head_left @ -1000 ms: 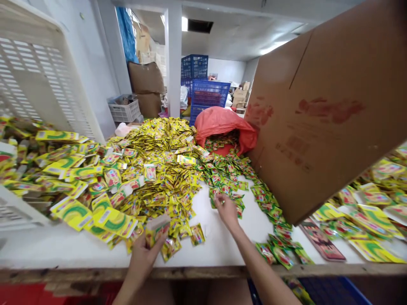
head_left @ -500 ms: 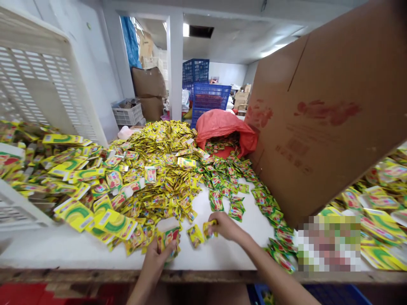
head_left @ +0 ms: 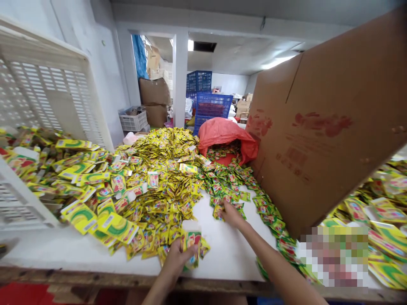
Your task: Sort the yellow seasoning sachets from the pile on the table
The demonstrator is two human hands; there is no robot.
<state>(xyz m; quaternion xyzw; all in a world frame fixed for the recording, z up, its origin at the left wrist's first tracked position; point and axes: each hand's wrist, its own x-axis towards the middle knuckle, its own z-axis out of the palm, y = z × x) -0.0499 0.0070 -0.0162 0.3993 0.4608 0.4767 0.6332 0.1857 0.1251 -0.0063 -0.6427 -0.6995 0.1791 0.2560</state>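
My left hand (head_left: 175, 257) is closed around a small yellow-green carton (head_left: 191, 238) that stands upright with its white top flap raised. A yellow sachet (head_left: 206, 247) lies on the table just right of that carton, partly behind it. Farther forward, my right hand (head_left: 232, 215) pinches another yellow sachet (head_left: 218, 211) between thumb and fingers, at the near edge of the scattered green sachets (head_left: 233, 178). A large heap of yellow sachets (head_left: 173, 184) spreads ahead of my left hand.
Several flat-looking cartons (head_left: 116, 226) spill from a tipped white crate (head_left: 51, 84) at left. A red sack (head_left: 219, 129) lies open at the back with green sachets inside. A tall cardboard box (head_left: 318, 127) leans at right, with more cartons (head_left: 389, 237) beyond it.
My right hand has moved forward with a yellow sachet, up to the green sachets. My left hand and the carton have shifted right, next to the loose yellow sachet. The view has tilted slightly.
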